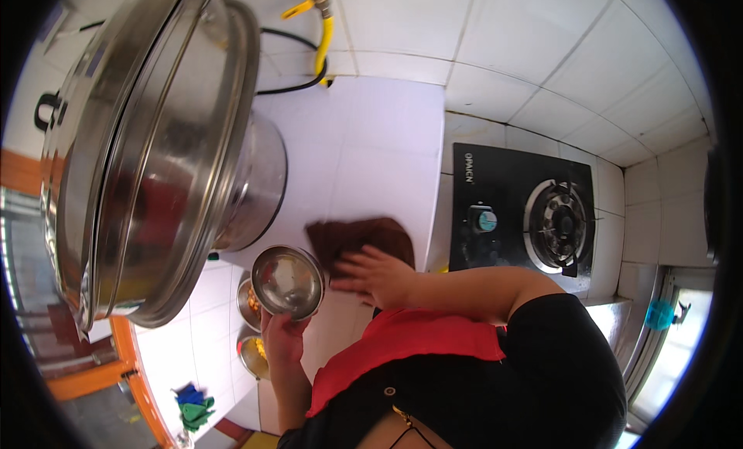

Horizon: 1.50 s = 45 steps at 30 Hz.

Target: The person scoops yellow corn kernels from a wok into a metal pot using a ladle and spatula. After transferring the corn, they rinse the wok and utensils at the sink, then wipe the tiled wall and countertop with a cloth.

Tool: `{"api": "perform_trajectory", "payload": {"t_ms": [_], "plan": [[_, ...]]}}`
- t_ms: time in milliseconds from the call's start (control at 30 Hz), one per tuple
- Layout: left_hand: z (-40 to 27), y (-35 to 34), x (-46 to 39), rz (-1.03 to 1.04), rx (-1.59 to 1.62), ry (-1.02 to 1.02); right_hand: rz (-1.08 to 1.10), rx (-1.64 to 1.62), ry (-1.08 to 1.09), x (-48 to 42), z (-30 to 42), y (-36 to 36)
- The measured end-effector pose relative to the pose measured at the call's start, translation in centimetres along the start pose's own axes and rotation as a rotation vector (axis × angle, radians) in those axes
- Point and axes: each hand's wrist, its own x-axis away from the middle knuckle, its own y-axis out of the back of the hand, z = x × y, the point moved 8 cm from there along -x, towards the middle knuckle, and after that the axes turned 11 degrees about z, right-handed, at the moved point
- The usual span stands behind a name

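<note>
My left hand point(283, 339) holds a small stainless steel bowl point(288, 282) by its lower rim, its shiny inside facing up. Nothing but a few small specks shows in it. With fingers spread, my right hand point(374, 275) rests on or just above a dark brown cloth point(371, 237) on the white tiled counter point(377, 159); blur hides whether the fingers grip it. Behind the held bowl and partly hidden by it is a metal bowl with orange-brown pieces point(248, 301). Beside that one stands a metal bowl with yellow pieces point(254, 356).
A large stainless steel steamer pot point(174, 159) takes up the left side. A black single-burner gas stove point(493, 234) sits to the right. A yellow gas hose point(325, 43) runs at the back. Blue and green cloths point(194, 407) lie at lower left.
</note>
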Motion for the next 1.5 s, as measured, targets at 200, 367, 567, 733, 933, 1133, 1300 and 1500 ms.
{"api": "perform_trajectory", "payload": {"t_ms": [200,367,567,733,933,1133,1300,1500], "plan": [[0.3,-4.6,-2.5,0.073,-0.064,0.027,0.060,0.238,-0.124,2.6,-17.3,5.1],[1.6,-7.0,-2.5,0.047,-0.123,0.023,-0.174,0.113,-0.702,10.6,-27.8,15.0],[1.8,-7.7,-6.1,-0.043,-0.112,-0.045,-0.221,-0.109,-1.010,11.7,-33.5,15.0],[1.9,-9.0,-11.6,0.013,-0.012,0.034,0.146,-0.158,-1.038,10.2,-37.6,8.5],[2.7,-11.9,-16.5,0.096,0.143,0.089,0.751,-0.075,-0.630,8.0,-34.9,6.8],[3.3,-13.5,-14.5,0.020,0.063,0.023,0.870,-0.038,-0.509,14.8,-37.2,7.0],[2.8,-8.8,-8.7,-0.126,-0.586,-0.286,0.746,-0.019,-0.832,26.7,-40.5,9.0],[4.9,-7.6,-3.8,-0.196,-1.401,-0.583,0.641,0.338,-0.704,14.7,-39.6,7.6]]}}
